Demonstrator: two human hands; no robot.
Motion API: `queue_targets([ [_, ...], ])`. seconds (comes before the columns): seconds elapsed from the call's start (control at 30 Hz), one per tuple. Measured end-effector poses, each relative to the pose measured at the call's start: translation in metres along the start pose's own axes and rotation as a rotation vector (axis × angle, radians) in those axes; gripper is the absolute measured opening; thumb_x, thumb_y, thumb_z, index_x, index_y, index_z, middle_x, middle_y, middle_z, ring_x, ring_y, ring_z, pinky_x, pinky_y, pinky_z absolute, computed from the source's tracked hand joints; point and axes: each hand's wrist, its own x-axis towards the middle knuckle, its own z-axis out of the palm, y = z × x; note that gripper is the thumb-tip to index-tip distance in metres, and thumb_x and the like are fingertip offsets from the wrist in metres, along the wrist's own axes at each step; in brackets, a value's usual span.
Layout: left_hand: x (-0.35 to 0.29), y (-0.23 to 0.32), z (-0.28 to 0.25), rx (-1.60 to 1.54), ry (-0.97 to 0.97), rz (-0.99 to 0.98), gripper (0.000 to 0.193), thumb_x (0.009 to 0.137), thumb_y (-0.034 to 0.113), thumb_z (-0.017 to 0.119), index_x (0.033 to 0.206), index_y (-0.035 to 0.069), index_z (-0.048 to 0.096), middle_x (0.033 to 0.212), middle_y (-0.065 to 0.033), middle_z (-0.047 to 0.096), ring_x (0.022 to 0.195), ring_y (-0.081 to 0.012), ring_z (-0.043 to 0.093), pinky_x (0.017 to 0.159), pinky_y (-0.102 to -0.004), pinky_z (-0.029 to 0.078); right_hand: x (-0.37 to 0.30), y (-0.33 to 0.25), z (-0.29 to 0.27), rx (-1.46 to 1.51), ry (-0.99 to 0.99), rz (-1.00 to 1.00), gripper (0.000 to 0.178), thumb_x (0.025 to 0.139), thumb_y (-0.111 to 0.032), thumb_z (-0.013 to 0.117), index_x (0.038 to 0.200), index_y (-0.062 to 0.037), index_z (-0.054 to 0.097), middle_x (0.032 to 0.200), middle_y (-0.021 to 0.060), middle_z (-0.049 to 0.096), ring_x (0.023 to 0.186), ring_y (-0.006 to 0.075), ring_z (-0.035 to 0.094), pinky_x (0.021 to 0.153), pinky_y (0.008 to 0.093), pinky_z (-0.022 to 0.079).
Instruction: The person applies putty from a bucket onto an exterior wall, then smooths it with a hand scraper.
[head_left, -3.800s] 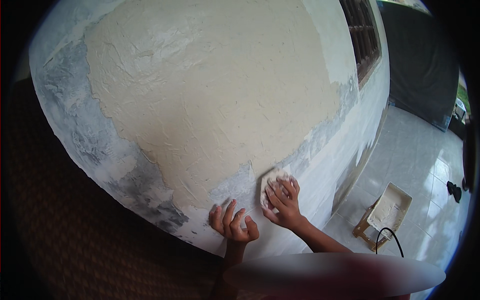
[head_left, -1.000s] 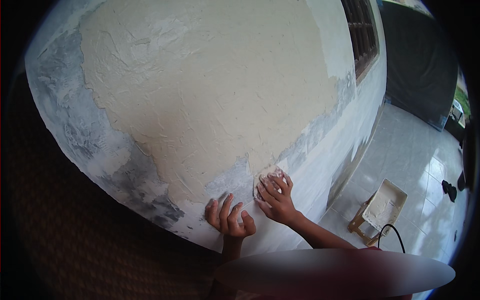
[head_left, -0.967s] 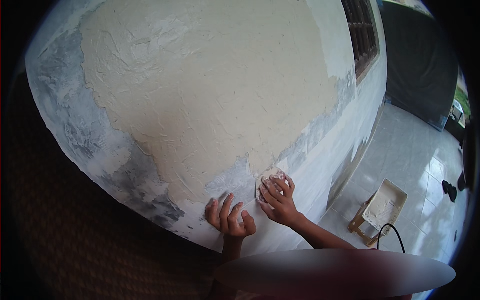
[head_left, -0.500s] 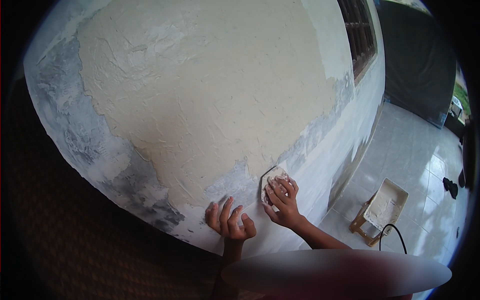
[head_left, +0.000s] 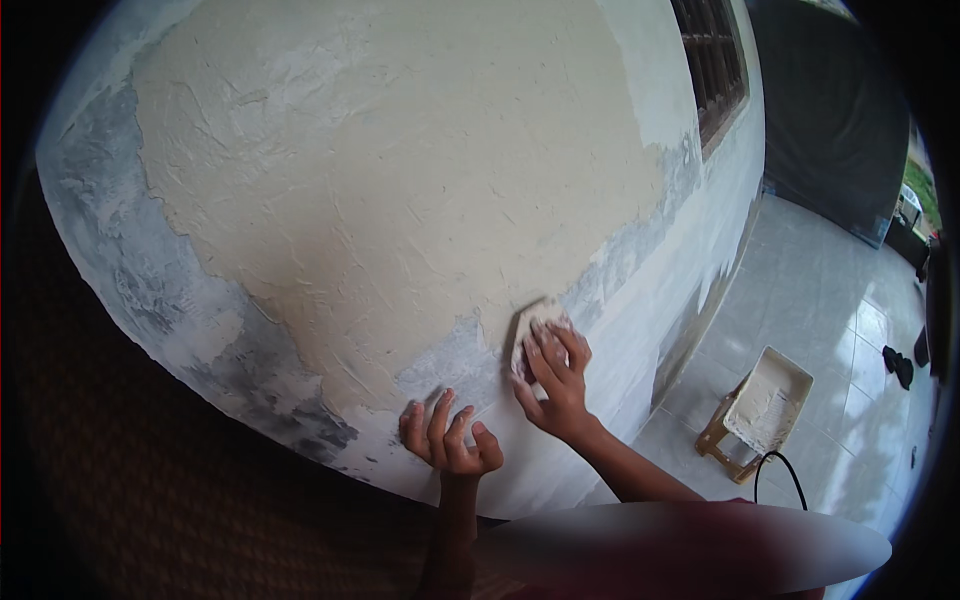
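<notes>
My right hand grips a flat putty spreader, its back smeared with cream putty. The spreader lies against the wall at the lower edge of a broad cream putty patch. Its far side looks dark and slightly blurred; the face toward the wall is hidden. Left of it, my left hand holds nothing. Its fingers are apart and loosely bent, with whitish smears on the tips, close to the wall below the patch. Whether they touch it I cannot tell.
A putty-coated tray rests on a small brown stool to the right, on grey floor tiles. A black cable loops near it. Further off are a barred window, a dark sheet and a black item.
My right hand has slid the spreader upward along the wall, over the patch's lower edge. My left hand stays nearly in place. The view has shifted slightly.
</notes>
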Motion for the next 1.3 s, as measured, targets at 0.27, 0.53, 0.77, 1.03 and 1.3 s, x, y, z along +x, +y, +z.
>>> queue_targets([
  [0.27, 0.002, 0.0, 0.001, -0.022, 0.054, -0.024, 0.015, 0.088, 0.02, 0.054, 0.094, 0.009, 0.061, 0.118, -0.013, 0.067, 0.131, -0.0347, 0.041, 0.108, -0.0564, 0.032, -0.043, -0.034, 0.008, 0.092, -0.048, 0.149, 0.056, 0.075, -0.012, 0.076, 0.128, 0.0015, 0.062, 0.139, 0.0185, 0.057, 0.13, 0.0377, 0.047, 0.107, 0.0533, 0.027],
  [0.53, 0.003, 0.001, 0.0, -0.023, 0.037, -0.012, 0.015, 0.089, 0.019, 0.053, 0.098, 0.007, 0.058, 0.122, -0.0155, 0.064, 0.131, -0.038, 0.04, 0.107, -0.059, 0.034, -0.045, -0.026, 0.02, 0.039, -0.043, 0.181, 0.057, 0.078, -0.013, 0.076, 0.131, 0.0005, 0.06, 0.138, 0.0185, 0.056, 0.131, 0.0381, 0.043, 0.105, 0.0527, 0.029],
  [0.77, -0.002, 0.025, -0.001, -0.196, -0.012, -0.077, 0.019, 0.089, 0.021, 0.054, 0.098, 0.005, 0.058, 0.121, -0.0191, 0.064, 0.13, -0.0432, 0.038, 0.108, -0.0592, 0.032, -0.067, -0.02, -0.031, 0.1, -0.179, 0.301, 0.059, 0.074, -0.006, 0.075, 0.131, 0.001, 0.061, 0.136, 0.0216, 0.06, 0.129, 0.04, 0.05, 0.109, 0.0471, 0.031],
  [1.03, -0.013, 0.141, 0.057, -0.72, -0.302, -0.309, 0.025, 0.089, 0.016, 0.055, 0.109, 0.002, 0.06, 0.124, -0.0173, 0.065, 0.131, -0.0421, 0.045, 0.112, -0.0508, 0.03, -0.074, 0.059, -0.111, -0.12, -0.108, 0.419, 0.056, 0.077, -0.014, 0.071, 0.132, -0.0032, 0.062, 0.137, 0.0163, 0.06, 0.131, 0.0353, 0.048, 0.106, 0.0476, 0.029],
  [1.3, -0.004, 0.266, 0.146, -1.58, -0.821, -1.061, 0.033, 0.1, 0.019, 0.054, 0.122, -0.006, 0.056, 0.119, -0.0143, 0.065, 0.114, -0.0207, 0.06, 0.1, -0.0341, 0.045, -0.081, 0.125, -0.224, -0.411, -0.154, 0.384, 0.055, 0.077, -0.019, 0.071, 0.129, -0.0042, 0.063, 0.137, 0.0122, 0.061, 0.13, 0.0336, 0.049, 0.105, 0.0515, 0.028],
])
